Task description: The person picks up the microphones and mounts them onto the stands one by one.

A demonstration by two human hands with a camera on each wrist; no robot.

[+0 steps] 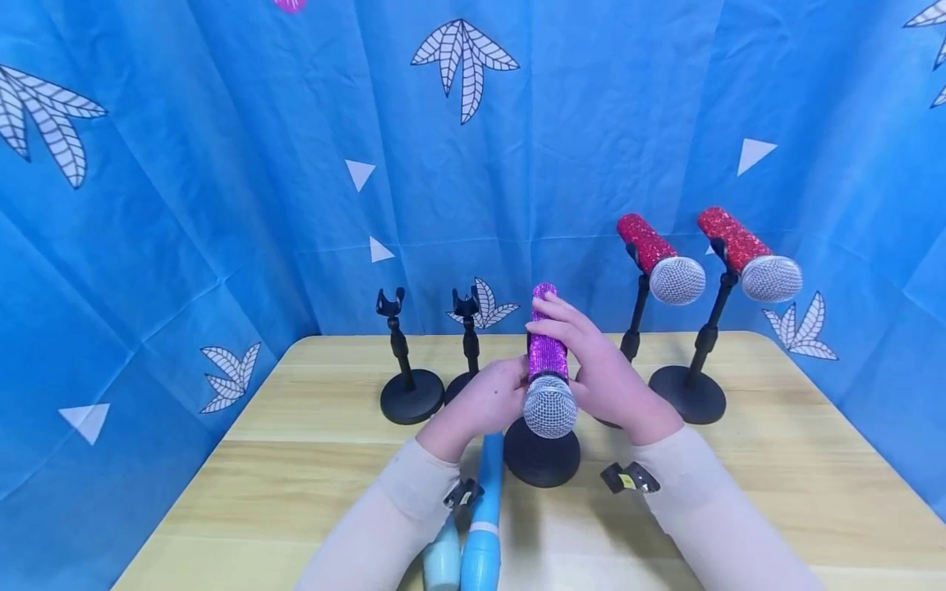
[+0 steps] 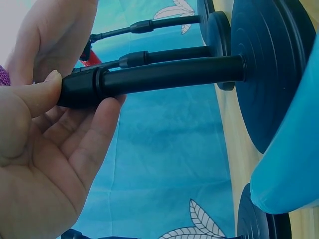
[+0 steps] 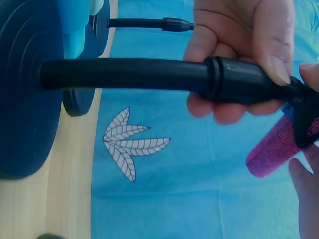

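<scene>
A purple glittery microphone [image 1: 548, 351] with a silver mesh head sits tilted at the top of a black desktop stand [image 1: 542, 458], mesh end toward me. My left hand [image 1: 489, 396] grips the stand's collar [image 2: 82, 88] just below the clip, thumb on one side and fingers beneath. My right hand [image 1: 609, 373] holds the microphone from the right, its fingers laid over the purple handle [image 3: 273, 152]. The right thumb's exact place is partly hidden. In the right wrist view, the clip [image 3: 305, 117] is seen against the handle.
Two black stands with bare clips, one [image 1: 402, 353] left of the other [image 1: 467, 328], stand behind my left hand. At right, two stands carry red glittery microphones [image 1: 649, 244] [image 1: 739, 238]. A blue rod-like object [image 1: 484, 525] and a paler one [image 1: 442, 558] lie by my left forearm.
</scene>
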